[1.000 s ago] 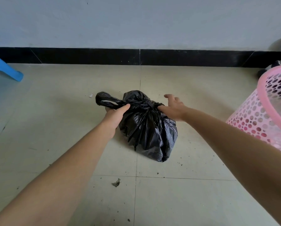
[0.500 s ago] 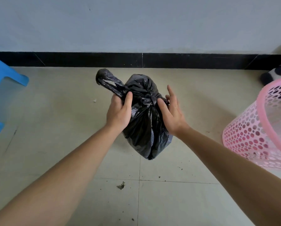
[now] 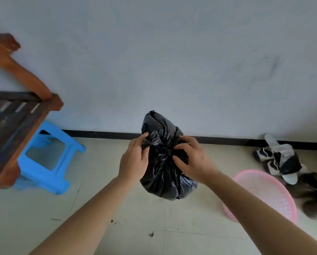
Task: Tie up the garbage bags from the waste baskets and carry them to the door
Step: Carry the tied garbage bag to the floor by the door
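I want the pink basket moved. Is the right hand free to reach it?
Probably not yet: the right hand pinches the black bag, shared with the left hand. Nothing blocks the pink basket otherwise.

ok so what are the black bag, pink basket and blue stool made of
Black bag: thin plastic film, glossy; it crinkles into fine shiny folds and bunches tight at the knot.
Pink basket: probably moulded plastic, fairly matt; its wall is a grid of small holes with a smooth rim.
Blue stool: likely rigid moulded plastic, slight sheen; one even colour, rounded edges.
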{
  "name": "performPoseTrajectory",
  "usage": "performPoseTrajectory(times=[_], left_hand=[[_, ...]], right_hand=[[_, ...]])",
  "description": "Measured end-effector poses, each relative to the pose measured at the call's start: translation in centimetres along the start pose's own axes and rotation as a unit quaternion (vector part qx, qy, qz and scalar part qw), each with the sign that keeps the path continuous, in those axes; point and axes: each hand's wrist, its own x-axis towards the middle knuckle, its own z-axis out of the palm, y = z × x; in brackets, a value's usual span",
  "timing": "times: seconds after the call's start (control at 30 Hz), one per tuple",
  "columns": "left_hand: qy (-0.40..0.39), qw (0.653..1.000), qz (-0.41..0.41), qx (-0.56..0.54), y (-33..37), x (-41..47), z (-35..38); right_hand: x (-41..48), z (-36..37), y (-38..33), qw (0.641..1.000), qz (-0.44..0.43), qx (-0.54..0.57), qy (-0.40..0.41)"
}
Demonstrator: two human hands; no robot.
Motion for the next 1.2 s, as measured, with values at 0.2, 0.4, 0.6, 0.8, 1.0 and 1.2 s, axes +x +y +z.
performPoseTrajectory(times=[0.2, 0.4, 0.6, 0.8, 1.0, 1.2], left_hand=[[-0.01, 0.996, 0.025, 0.08, 13.5, -0.3, -19.4], [0.01, 0.973, 0.033, 0.23, 22.6, -4.2, -34.1], [0.092, 0.949, -0.043, 0.3, 21.6, -12.6, -41.1], [0.142, 0.921, -0.166, 0.321, 15.9, -23.4, -50.6], [0.199, 0.888, -0.248, 0.33, 5.0, -38.4, -59.8], [0.227, 0.832, -0.362, 0.354, -3.9, -53.9, -67.9]], right_hand=[[1.8, -16.7, -16.6, 0.991, -0.097, -0.091, -0.004], [1.8, -27.5, -28.9, 0.961, -0.215, -0.166, 0.059], [2.5, -26.1, -36.7, 0.905, -0.358, -0.221, 0.07], [0.1, -16.7, -49.4, 0.851, -0.482, -0.205, 0.039], [-5.2, -3.9, -64.7, 0.79, -0.595, -0.15, 0.004], [-12.8, 9.2, -79.9, 0.693, -0.713, -0.103, -0.03]])
